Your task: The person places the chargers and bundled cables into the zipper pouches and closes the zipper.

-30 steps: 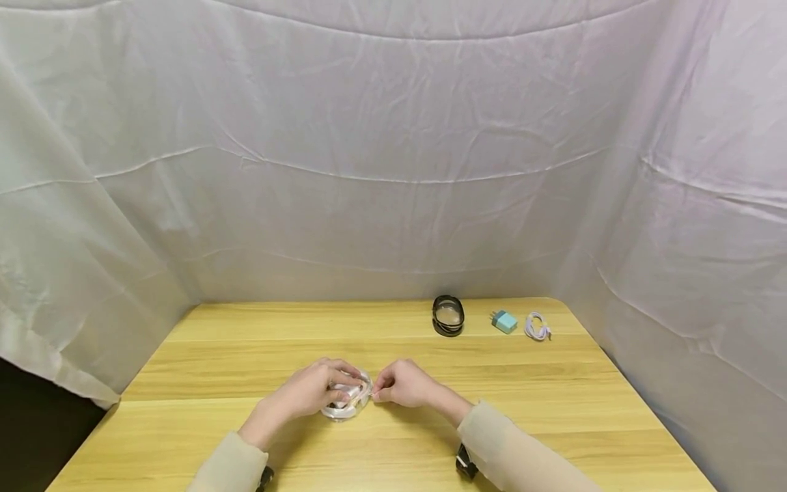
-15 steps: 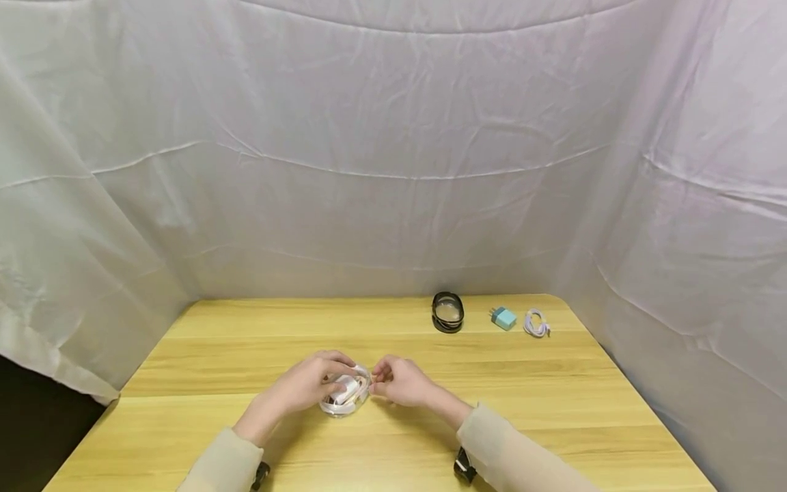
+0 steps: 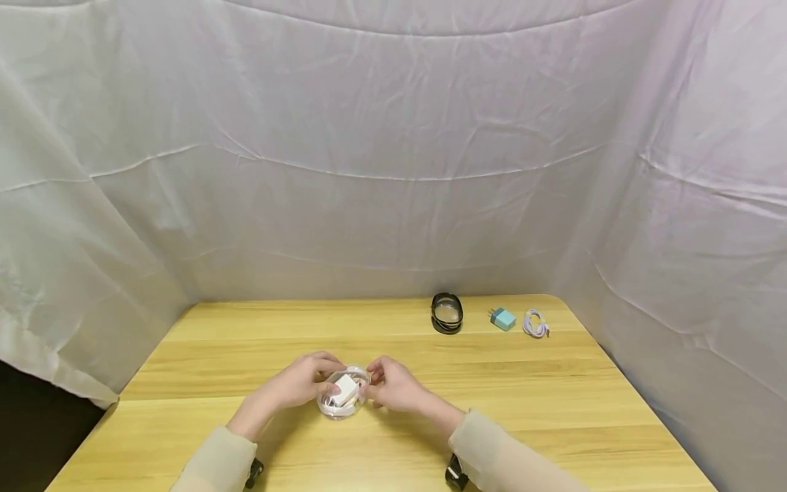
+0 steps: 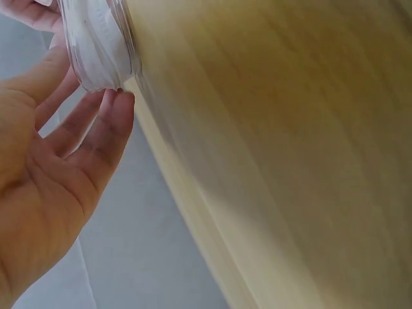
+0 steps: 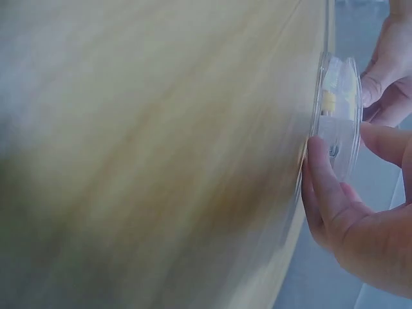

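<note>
A clear round case [image 3: 337, 413] sits low over the wooden table, between both hands. Inside it are a white charger block [image 3: 346, 390] and a coiled white cable. My left hand [image 3: 296, 384] holds the case at its left side, thumb near the block; in the left wrist view its fingers [image 4: 111, 132] curve up to the rim. On the opposite side, my right hand [image 3: 398, 389] grips the edge between thumb and fingers. The right wrist view has the case [image 5: 341, 122] edge-on, with the right fingers [image 5: 324, 177] against one face.
Toward the back right of the table [image 3: 258, 328] lie a coiled black cable [image 3: 447, 328], a light-blue charger plug [image 3: 503, 319] and a coiled pale lilac cable [image 3: 536, 324]. Grey-white cloth [image 3: 393, 232] hangs behind the table and at both sides.
My right hand has gone from pinching at the case's right edge to gripping its rim with spread fingers. My left hand has slid slightly left, uncovering more of the white block.
</note>
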### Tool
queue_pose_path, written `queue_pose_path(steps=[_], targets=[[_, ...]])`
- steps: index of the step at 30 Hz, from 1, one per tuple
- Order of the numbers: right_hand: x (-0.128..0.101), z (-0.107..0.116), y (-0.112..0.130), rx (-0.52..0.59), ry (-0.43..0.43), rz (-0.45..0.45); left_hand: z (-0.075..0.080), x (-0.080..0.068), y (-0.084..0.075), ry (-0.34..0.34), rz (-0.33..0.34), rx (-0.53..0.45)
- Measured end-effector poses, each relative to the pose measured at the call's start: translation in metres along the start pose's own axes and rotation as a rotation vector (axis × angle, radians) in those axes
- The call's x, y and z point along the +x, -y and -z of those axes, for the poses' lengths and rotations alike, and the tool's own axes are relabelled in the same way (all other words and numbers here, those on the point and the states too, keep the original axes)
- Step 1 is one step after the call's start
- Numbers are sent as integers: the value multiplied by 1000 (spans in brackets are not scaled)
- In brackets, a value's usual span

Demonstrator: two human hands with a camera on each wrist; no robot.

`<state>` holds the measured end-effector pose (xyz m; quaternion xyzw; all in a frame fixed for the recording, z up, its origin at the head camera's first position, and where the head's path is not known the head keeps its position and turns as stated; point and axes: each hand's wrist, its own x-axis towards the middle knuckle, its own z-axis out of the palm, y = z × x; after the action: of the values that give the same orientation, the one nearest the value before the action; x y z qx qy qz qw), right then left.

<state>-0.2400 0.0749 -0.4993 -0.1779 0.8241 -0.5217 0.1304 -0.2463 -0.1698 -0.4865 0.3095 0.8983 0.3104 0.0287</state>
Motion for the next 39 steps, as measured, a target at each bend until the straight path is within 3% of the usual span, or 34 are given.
queue_pose_path(steps=[6, 12, 20, 28, 34, 39], targets=[[7, 2, 0, -22, -22, 22, -1, 4, -1, -16, 51, -49], [21, 6, -3, -64, -50, 43, -3, 14, -1, -66, 118, -18], [49, 3, -9, 96, -135, -28, -8, 27, 6, -192, 298, -142], [72, -3, -8, 205, -148, -62, -5, 28, 8, -281, 415, -46], [83, -9, -7, 296, -128, -59, 0, 24, 8, -295, 464, -5], [85, -12, -6, 297, -128, -50, 0, 22, 8, -295, 490, -10]])
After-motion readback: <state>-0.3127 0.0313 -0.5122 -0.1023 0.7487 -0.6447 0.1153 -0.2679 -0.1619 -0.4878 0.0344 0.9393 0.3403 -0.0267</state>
